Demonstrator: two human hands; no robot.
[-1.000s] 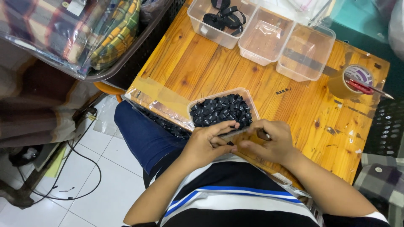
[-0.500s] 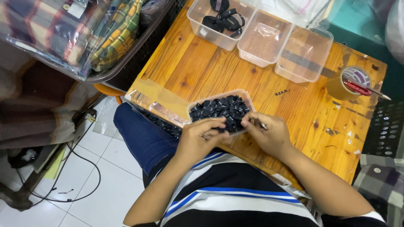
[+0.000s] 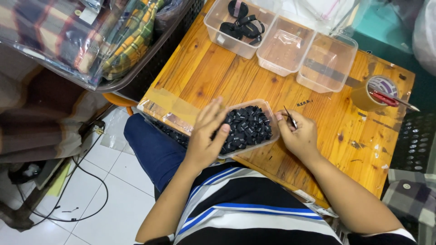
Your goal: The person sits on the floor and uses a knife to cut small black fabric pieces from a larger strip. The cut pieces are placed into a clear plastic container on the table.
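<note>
A clear plastic tub (image 3: 268,111) full of small black pieces (image 3: 247,129) sits at the near edge of a wooden table (image 3: 218,77). My left hand (image 3: 206,134) rests on the tub's left side, fingers spread over the black pieces. My right hand (image 3: 297,136) lies on the table just right of the tub and pinches thin metal tweezers (image 3: 289,117), tips pointing up and away.
Three clear tubs (image 3: 286,45) line the table's far edge; the left one holds black straps (image 3: 240,25). A tape roll (image 3: 370,93) with red-handled scissors (image 3: 390,100) stands at the right. A clear bin of plaid cloth (image 3: 77,36) sits left. Cables cross the tiled floor (image 3: 91,181).
My hands were together at the tub's near edge. They have parted: the left moved onto the black pieces, the right moved right onto the table with the tweezers.
</note>
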